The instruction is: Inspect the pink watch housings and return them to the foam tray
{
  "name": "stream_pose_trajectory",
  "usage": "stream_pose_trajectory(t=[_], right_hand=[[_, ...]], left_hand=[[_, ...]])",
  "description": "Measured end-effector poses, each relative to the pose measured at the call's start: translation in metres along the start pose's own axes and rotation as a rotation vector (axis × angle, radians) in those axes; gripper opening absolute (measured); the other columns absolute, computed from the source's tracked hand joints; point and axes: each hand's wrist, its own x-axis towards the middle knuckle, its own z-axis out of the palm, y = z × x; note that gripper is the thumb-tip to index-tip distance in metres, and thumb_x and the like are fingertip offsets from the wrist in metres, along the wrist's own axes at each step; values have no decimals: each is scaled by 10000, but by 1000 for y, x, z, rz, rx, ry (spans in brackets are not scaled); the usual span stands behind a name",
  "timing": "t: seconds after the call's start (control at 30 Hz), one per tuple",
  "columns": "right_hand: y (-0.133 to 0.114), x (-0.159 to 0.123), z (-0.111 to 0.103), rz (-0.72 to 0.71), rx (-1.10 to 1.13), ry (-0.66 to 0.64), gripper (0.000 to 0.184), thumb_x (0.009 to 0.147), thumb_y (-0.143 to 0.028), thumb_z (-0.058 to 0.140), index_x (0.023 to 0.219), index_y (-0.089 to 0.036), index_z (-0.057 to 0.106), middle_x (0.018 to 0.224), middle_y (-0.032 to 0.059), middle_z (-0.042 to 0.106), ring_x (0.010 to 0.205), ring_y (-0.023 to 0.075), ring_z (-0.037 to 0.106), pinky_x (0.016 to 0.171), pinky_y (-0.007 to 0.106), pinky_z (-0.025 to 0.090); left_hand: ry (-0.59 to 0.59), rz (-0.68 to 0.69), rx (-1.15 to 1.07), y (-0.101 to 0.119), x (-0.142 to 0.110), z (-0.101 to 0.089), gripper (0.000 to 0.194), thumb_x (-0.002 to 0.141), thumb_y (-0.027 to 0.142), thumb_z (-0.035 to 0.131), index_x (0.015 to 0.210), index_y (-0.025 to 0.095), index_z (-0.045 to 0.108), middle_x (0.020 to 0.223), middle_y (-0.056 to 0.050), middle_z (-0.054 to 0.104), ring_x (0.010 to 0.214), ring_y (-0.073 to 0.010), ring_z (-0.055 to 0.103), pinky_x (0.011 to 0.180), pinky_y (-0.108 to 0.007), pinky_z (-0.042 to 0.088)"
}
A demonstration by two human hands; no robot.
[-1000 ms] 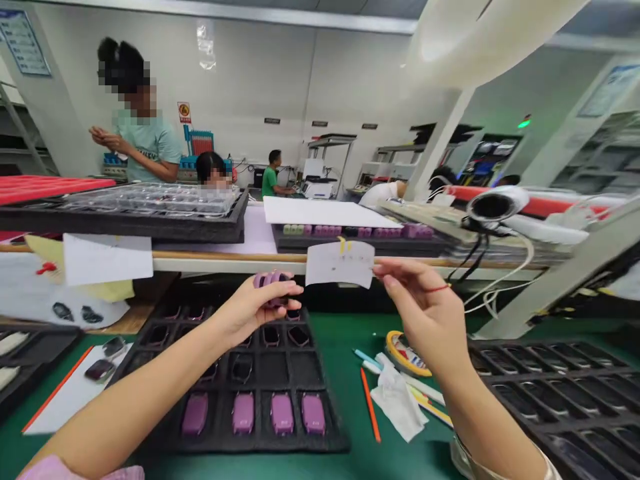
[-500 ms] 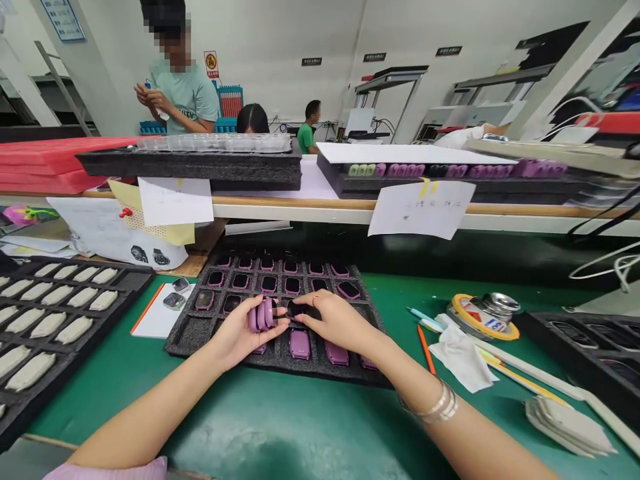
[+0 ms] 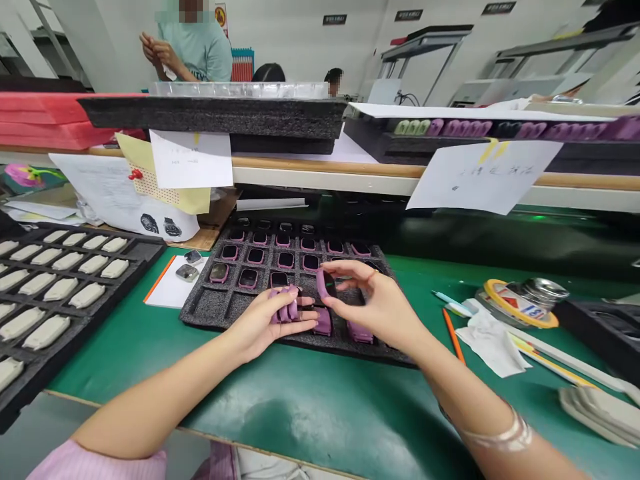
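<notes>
So, nearest first: glossy green worktop [image 3: 300, 400] gives open room between its front edge and the black foam compartment tray [image 3: 203, 305]. Over the tray's front part, left hand [image 3: 270, 323] curls around a bunch of rounded purple watch cases [image 3: 285, 308]; right hand [image 3: 377, 300] pinches a purple-framed dark-faced watch [image 3: 323, 285], apart from the bunch. Looks partway: purple-framed watches fill the tray's middle rows, bare foam shows front-left. Right of tray, orange pencil [image 3: 453, 335] and crumpled white tissue [image 3: 493, 339] narrow room; behind it, white-edged shelf [image 3: 320, 182] overhangs.
</notes>
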Motion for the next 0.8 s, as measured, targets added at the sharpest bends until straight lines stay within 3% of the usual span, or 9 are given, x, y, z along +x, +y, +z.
stream_pose_trajectory(t=[0.17,0.3,0.43,0.53,0.67,0.8], right_hand=[[-8,-36,14,-187,215,56,471,796,-191,699,1254,-247,608,1227,56,720,1139,228,687,1017,389,556],[-5,-46,30,-229,255,-32,707,798,-121,716,1441,-281,471,1404,74,631,1268,242,628,1086,417,518],[-9,-52,35,-323,319,12,926,760,-189,836,1530,-328,341,1413,66,621,1288,239,613,1133,422,485],[-14,-55,32,-365,366,39,972,768,-176,825,1561,-327,285,1364,56,652,1280,238,618,1129,423,495],[-17,-55,29,-399,400,91,980,773,-119,779,1577,-312,253,1340,38,668,1267,228,627,1118,405,509],[-16,-54,32,-388,384,137,981,757,-154,796,1572,-290,267,1327,44,678,1213,234,663,1106,410,518]], left_hand=[[-47,-29,32,-14,-6,5,146,943,234,600,1016,125,666,988,-102,752,875,-224,755,911,-426,593],[-89,-66,117,-25,-13,10,302,827,340,768,1059,181,657,998,-71,740,899,-224,738,829,-343,573],[-204,-124,90,-27,-20,12,495,699,485,856,1074,219,671,1055,-54,720,1042,-226,672,841,-297,536],[-268,-159,73,-25,-23,12,500,711,516,840,1074,211,681,965,-37,717,917,-198,666,810,-295,527],[-225,-69,112,-25,-24,12,519,709,523,846,1086,206,683,795,12,675,666,-113,582,626,-222,461],[-181,-50,140,-28,-23,15,585,641,569,868,1050,196,679,823,6,683,690,-118,602,606,-207,467]])
